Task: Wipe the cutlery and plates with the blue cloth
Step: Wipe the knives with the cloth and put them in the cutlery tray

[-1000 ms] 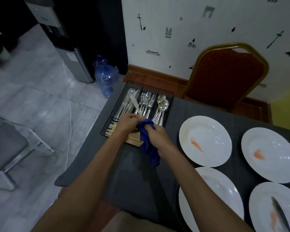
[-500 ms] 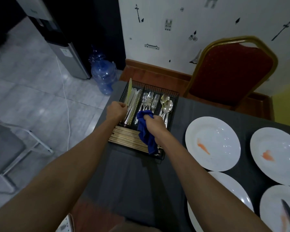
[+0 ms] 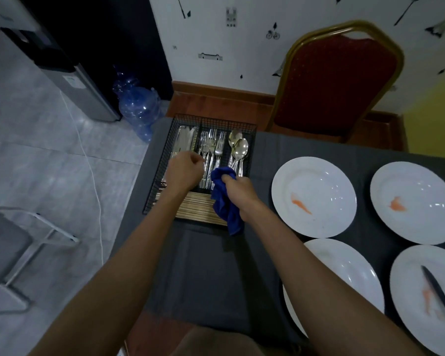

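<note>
The right hand (image 3: 239, 194) gripped the blue cloth (image 3: 225, 204) over the cutlery basket (image 3: 216, 123). The left hand (image 3: 185, 170) curled at nine o'clock of the forks (image 3: 211, 147), its hold unclear. Stained plates (image 3: 319, 176) lay at three o'clock. The dangling cloth could snag the rim and tug the basket.

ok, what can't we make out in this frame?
Head view:
- Left hand: fingers curled under, so whether it holds cutlery is hidden.
- Knives in the wire tray: blurred, partly under that hand.
- Spoons: handle ends behind the blue cloth gripped by the right hand.
- Near plate: left part behind the right forearm.
- Plate with knife: cut off by the right edge.
</note>
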The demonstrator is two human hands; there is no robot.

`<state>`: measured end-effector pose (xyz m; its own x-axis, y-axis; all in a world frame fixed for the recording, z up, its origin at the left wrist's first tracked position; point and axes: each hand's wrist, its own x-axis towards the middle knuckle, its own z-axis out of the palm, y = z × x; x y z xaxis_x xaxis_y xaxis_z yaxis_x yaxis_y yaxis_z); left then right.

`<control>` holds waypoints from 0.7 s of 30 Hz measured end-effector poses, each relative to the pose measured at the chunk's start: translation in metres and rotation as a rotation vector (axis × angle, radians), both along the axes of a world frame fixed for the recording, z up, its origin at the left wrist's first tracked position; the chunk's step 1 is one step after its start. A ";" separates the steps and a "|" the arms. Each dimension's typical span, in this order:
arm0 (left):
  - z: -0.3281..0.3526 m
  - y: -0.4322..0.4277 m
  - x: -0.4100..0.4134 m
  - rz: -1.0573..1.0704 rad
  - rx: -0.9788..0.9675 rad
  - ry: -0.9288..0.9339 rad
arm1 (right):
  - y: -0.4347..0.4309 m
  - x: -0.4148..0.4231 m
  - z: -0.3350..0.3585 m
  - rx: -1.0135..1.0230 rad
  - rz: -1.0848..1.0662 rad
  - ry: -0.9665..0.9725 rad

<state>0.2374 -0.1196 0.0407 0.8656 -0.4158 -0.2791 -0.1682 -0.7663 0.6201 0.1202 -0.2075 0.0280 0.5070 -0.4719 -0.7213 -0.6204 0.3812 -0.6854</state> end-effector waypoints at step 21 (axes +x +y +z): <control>0.009 -0.098 -0.339 -0.304 -0.165 0.429 | -0.068 -0.341 0.022 -0.086 -0.385 0.015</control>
<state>-0.1011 -0.2179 0.0500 0.5230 -0.6972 -0.4903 -0.0725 -0.6095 0.7894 -0.2207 -0.2751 0.0503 0.2711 -0.6848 -0.6764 -0.4532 0.5291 -0.7174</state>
